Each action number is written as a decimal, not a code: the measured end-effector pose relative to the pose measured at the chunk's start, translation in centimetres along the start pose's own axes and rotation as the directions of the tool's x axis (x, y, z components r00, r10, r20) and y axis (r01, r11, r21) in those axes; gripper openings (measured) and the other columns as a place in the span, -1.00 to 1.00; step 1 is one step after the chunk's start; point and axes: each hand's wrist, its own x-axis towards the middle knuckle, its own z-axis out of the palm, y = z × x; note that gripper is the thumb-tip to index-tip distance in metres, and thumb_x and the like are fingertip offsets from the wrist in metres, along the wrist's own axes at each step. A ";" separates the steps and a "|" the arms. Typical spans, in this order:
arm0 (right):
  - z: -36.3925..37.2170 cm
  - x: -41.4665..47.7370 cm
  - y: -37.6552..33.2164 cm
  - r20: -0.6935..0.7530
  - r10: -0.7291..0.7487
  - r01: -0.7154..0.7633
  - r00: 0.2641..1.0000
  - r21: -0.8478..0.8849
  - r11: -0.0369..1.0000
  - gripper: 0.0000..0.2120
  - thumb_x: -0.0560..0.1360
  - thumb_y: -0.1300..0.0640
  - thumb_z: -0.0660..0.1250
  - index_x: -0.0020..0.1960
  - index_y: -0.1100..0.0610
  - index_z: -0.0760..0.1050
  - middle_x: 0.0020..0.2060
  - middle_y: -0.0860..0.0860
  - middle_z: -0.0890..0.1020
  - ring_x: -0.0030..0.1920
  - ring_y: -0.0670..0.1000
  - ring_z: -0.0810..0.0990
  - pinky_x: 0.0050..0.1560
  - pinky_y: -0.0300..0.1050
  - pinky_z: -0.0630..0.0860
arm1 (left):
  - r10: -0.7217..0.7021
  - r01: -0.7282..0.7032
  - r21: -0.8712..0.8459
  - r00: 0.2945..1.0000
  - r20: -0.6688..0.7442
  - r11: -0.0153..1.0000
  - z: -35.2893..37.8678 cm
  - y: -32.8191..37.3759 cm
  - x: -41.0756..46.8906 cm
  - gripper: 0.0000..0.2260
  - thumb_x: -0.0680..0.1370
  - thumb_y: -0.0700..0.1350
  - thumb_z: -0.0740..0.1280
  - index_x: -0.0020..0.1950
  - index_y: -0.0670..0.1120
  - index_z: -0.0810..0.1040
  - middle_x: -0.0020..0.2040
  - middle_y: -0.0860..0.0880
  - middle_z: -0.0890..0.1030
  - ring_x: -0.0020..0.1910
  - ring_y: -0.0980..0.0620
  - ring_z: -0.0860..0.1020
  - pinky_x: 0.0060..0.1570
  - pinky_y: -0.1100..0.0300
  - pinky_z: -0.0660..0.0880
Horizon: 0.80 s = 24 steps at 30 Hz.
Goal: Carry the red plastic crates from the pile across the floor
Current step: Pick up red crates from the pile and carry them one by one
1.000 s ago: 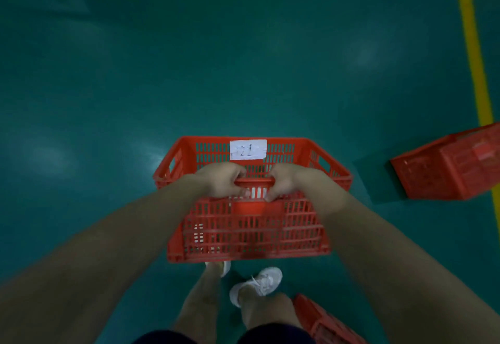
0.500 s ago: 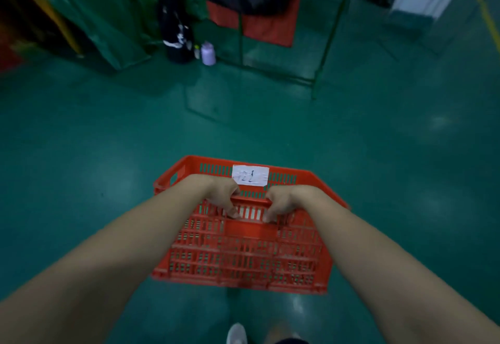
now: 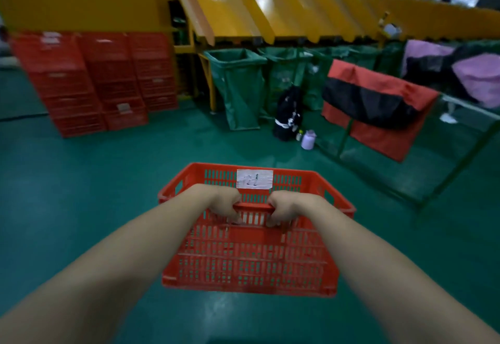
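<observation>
I am holding the red crate (image 3: 251, 260) off the green floor (image 3: 81, 187), straight ahead of me, its long side lying across my body. My left hand (image 3: 226, 203) and right hand (image 3: 284, 208) are both curling tight over its near rim, side by side at mid-length, neither nearer. Stacked crates (image 3: 92, 81) are standing ahead-left.

Both hands, left hand (image 3: 226, 203) and right hand (image 3: 284, 207), grip the near rim of a red crate (image 3: 251, 257) above the green floor (image 3: 81, 181), with stacked red crates (image 3: 94, 81) far ahead to the left.
</observation>
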 end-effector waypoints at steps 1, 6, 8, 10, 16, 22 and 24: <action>-1.5 1.0 -0.4 -0.008 -0.030 0.030 1.000 -0.029 0.999 -0.89 0.47 0.19 0.42 -0.05 0.15 0.52 -0.20 0.09 0.65 -0.31 0.05 0.61 -0.27 -0.09 0.60 | -0.027 0.027 -0.009 0.999 -0.020 1.000 -1.1 -0.9 0.2 -0.76 0.49 0.06 0.41 -0.02 -0.10 0.59 -0.05 -0.06 0.64 -0.04 -0.09 0.61 0.00 0.05 0.56; -8.0 5.7 -2.7 -0.085 -0.168 0.144 0.982 -0.236 0.961 -0.88 0.45 0.10 0.44 -0.08 0.09 0.54 -0.12 0.07 0.66 -0.13 0.06 0.62 -0.13 -0.14 0.51 | -0.134 0.129 -0.045 0.981 -0.137 0.991 -6.0 -4.8 0.6 -0.71 0.49 0.06 0.41 0.07 -0.12 0.60 0.01 -0.07 0.64 -0.02 -0.08 0.59 -0.03 0.14 0.51; -10.1 8.0 -3.9 -0.104 -0.199 0.164 0.974 -0.276 0.947 -0.84 0.44 0.06 0.45 -0.04 0.10 0.57 -0.07 0.08 0.66 -0.07 0.09 0.63 -0.14 -0.16 0.49 | -0.181 0.172 -0.062 0.968 -0.174 0.983 -7.5 -6.8 0.8 -0.71 0.50 0.05 0.40 0.08 -0.13 0.59 0.02 -0.08 0.63 -0.01 -0.09 0.59 -0.07 0.17 0.46; -12.1 10.5 -5.3 -0.107 -0.231 0.187 0.967 -0.318 0.929 -0.80 0.44 0.03 0.44 0.00 0.11 0.58 -0.03 0.07 0.66 -0.07 0.08 0.62 -0.16 -0.18 0.46 | -0.227 0.214 -0.083 0.954 -0.198 0.973 -8.7 -9.1 1.1 -0.73 0.50 0.06 0.40 0.06 -0.12 0.59 0.01 -0.07 0.63 -0.02 -0.09 0.59 -0.09 0.17 0.46; -17.3 19.9 -10.8 -0.110 -0.299 0.233 0.948 -0.403 0.885 -0.78 0.43 -0.02 0.43 -0.01 0.08 0.58 -0.03 0.04 0.65 -0.03 0.07 0.62 -0.18 -0.17 0.42 | -0.309 0.298 -0.084 0.916 -0.256 0.951 -12.5 -18.3 2.8 -0.72 0.53 0.06 0.37 0.09 -0.12 0.57 0.05 -0.09 0.62 0.02 -0.11 0.57 -0.14 0.19 0.40; -22.9 32.0 -19.0 -0.110 -0.346 0.267 0.932 -0.438 0.859 -0.81 0.46 -0.01 0.42 0.00 0.07 0.56 -0.06 0.03 0.60 0.03 0.09 0.60 -0.14 -0.15 0.40 | -0.355 0.350 -0.074 0.884 -0.302 0.934 -17.1 -32.5 5.3 -0.71 0.52 0.08 0.36 0.09 -0.10 0.57 0.07 -0.11 0.62 0.04 -0.13 0.57 -0.08 0.14 0.44; -24.9 35.7 -21.6 -0.116 -0.351 0.269 0.929 -0.439 0.857 -0.85 0.46 0.00 0.41 -0.04 0.03 0.54 -0.10 0.01 0.57 0.03 0.10 0.60 -0.15 -0.16 0.38 | -0.369 0.368 -0.063 0.873 -0.321 0.927 -18.9 -37.0 6.0 -0.70 0.52 0.09 0.36 0.09 -0.10 0.56 0.07 -0.12 0.62 0.06 -0.14 0.57 -0.06 0.13 0.46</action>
